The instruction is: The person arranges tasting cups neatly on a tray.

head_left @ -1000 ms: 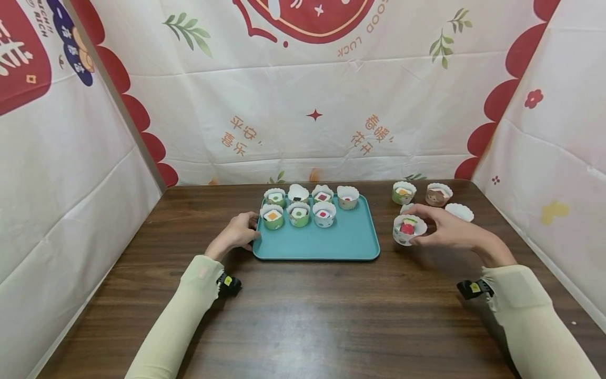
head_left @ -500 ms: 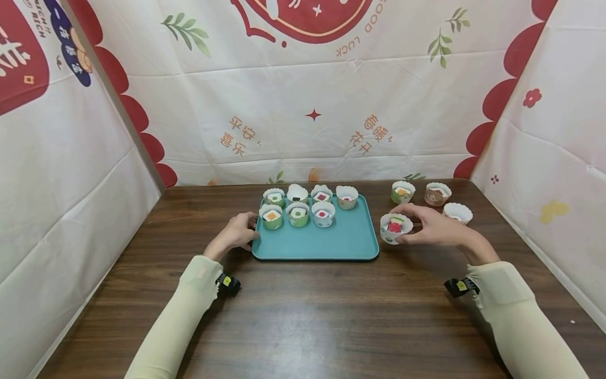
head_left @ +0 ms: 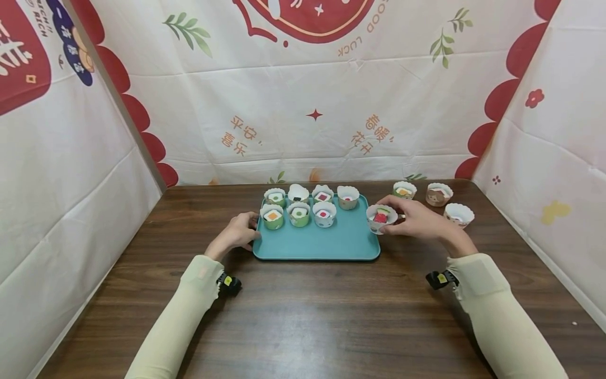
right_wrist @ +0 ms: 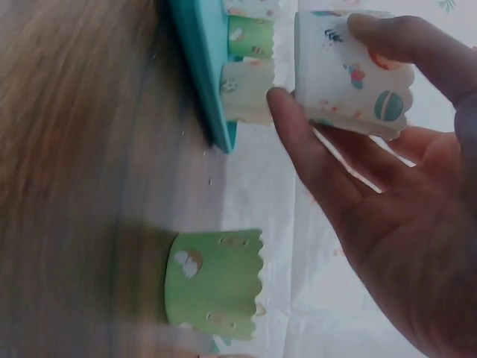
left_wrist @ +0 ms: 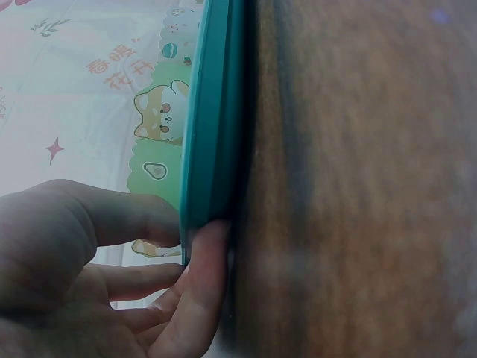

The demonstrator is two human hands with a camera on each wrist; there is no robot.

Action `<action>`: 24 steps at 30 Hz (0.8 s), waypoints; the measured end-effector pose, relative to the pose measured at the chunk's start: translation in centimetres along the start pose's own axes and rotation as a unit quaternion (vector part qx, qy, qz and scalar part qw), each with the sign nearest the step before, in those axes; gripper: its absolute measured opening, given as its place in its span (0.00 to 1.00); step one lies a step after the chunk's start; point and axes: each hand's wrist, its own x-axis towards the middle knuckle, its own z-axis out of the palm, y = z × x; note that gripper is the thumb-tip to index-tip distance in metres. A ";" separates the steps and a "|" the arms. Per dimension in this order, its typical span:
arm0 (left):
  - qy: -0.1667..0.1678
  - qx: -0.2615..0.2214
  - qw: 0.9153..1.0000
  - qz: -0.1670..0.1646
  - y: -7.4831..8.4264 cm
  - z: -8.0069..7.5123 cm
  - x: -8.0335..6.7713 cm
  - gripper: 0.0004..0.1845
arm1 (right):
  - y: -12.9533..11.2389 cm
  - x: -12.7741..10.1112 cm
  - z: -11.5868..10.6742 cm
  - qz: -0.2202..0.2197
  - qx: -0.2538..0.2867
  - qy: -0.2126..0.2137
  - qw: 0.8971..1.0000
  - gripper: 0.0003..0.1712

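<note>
Our right hand (head_left: 416, 221) holds a white paper cup (head_left: 381, 218), thumb and fingers curled round its side. The cup is lifted off the surface at the right rim of the teal tray (head_left: 331, 245). In the right wrist view its wall is thin printed paper with a scalloped rim, and the thumb (right_wrist: 298, 142) presses flat against it. A red and green block sits inside.

Our left hand (head_left: 239, 231) is at the tray's left edge. Fingers loosely bent, fingertips (left_wrist: 205, 253) touching the rim where it meets the table (head_left: 303, 310). No full wrap visible, so we read it as resting against the edge, not gripping.

The tray is smooth moulded plastic, rectangular, with rounded corners and a raised lip. Seven filled cups (head_left: 299, 213) stand on its far half in two rows, same crimped paper. Three more cups stand on the table to the right: a green one (head_left: 404, 189), a brown one (head_left: 438, 193), a white one (head_left: 458, 213). The table is dark wood grain with a slight sheen.
</note>
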 end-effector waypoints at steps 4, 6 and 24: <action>0.002 0.000 1.000 -0.001 0.0 0.0 0.0 0.34 | -0.6 0.6 0.1 -0.006 -0.006 0.004 1.000 0.29; 0.002 -0.001 1.000 -0.001 -0.1 0.0 0.0 0.35 | -0.9 0.8 0.1 -0.002 -0.005 0.007 1.000 0.29; 0.000 0.001 1.000 0.002 -0.2 0.0 0.1 0.35 | -2.5 2.5 0.9 0.034 -0.036 0.041 0.998 0.31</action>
